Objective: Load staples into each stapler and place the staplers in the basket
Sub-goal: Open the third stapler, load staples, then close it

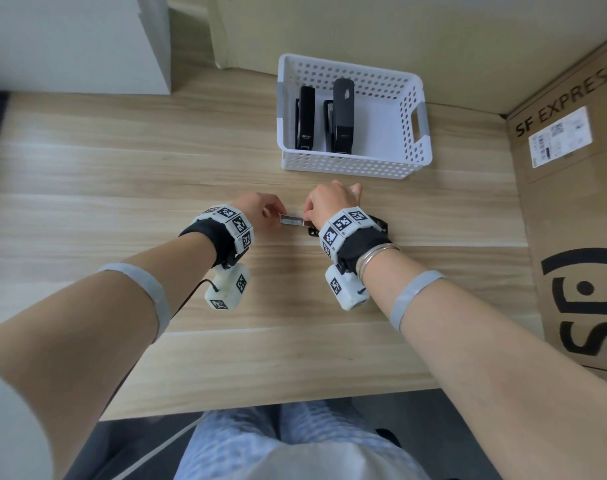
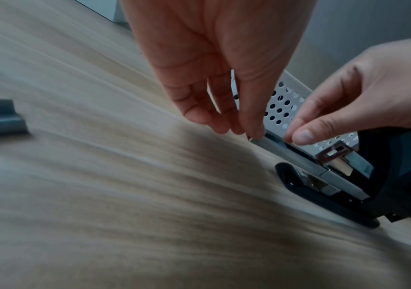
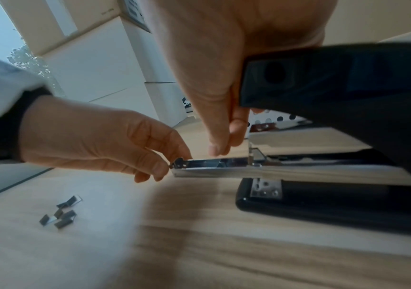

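counter: pale wood-grain surface, smooth, matt
basket: white plastic, perforated, smooth
staplers in basket: black plastic, slightly glossy
open stapler: black plastic shell, glossy
staple rail: bright metal, mirror-polished
anvil plate: shiny riveted metal
loose staple strips: grey metal
carton: brown cardboard, matt, white paper label

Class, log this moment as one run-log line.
left hand: pinches chrome magazine tip | right hand: fingertips over magazine of open black stapler | white perforated basket: two black staplers inside
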`<action>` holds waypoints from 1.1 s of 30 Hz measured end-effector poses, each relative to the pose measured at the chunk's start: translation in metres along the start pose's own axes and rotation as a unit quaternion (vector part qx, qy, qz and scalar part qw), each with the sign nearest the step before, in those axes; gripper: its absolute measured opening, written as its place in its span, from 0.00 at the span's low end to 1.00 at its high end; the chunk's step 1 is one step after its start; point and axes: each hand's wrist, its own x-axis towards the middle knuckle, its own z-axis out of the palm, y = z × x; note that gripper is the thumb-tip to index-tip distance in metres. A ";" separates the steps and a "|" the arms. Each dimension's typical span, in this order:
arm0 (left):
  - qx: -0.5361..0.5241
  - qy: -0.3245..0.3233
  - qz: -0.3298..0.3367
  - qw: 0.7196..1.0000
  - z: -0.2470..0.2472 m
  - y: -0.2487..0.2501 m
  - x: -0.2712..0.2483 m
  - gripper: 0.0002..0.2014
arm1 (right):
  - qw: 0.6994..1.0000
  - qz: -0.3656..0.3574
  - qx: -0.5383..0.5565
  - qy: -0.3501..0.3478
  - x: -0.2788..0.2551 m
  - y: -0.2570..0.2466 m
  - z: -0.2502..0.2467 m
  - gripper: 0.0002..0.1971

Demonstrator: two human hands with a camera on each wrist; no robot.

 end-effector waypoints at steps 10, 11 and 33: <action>-0.006 0.004 0.011 1.000 0.006 -0.001 -0.003 0.14 | 0.999 -0.004 -0.044 -0.003 0.002 -0.012 -0.004 0.06; -0.007 0.006 0.008 1.000 0.006 -0.001 -0.004 0.14 | 0.999 -0.002 -0.046 -0.009 0.001 -0.013 -0.004 0.04; -0.017 0.013 0.011 1.000 0.007 0.001 -0.001 0.14 | 1.000 -0.005 0.005 -0.003 -0.013 -0.024 -0.010 0.02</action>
